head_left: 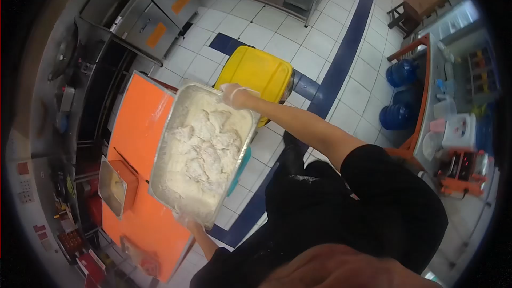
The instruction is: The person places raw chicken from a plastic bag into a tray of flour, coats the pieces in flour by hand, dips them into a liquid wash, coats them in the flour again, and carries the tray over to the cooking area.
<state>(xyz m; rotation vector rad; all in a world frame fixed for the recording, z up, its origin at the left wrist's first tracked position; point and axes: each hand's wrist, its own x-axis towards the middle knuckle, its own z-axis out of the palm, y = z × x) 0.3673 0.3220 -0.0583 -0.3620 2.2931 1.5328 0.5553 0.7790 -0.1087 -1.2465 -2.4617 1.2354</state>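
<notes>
A large metal tray (155, 168) holds several clumped pieces coated in white flour (205, 144), with loose flour around them. It hangs tilted in the view, over the edge of an orange tabletop (136, 114). My right hand (234, 96), in a clear glove, is closed on the tray's upper corner. At the lower corner my left hand (188, 221), also gloved, grips the rim; its fingers are partly hidden by the tray. A smaller metal container (113, 188) with pale contents stands on the orange tabletop, and a clear plastic bag (140, 256) lies near its lower end.
Beyond the tray is a bin with a yellow lid (256, 74). A teal object (239, 170) shows partly beneath the tray. Steel cabinets (154, 24) line the upper left. Blue water jugs (397, 116) stand under a counter at right. The floor (266, 26) is white tile with blue bands.
</notes>
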